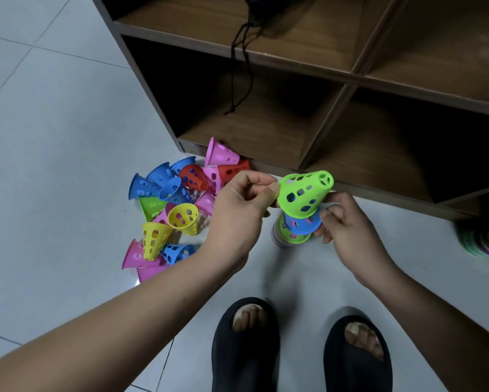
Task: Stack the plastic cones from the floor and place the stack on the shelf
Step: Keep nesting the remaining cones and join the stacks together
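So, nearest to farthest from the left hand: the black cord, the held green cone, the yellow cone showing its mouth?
1. Green cone: pinched by the left hand, on its right.
2. Yellow cone: lower, on its left.
3. Black cord: hanging in the shelf, beyond.

Both bare forearms reach in from the lower corners, the hands close together at mid-frame. The left hand [237, 213] pinches the rim of a green cone [305, 193] between thumb and curled fingers [253, 178]. The right hand [348, 227], fingers curled, grips the stack [301, 224] just below.
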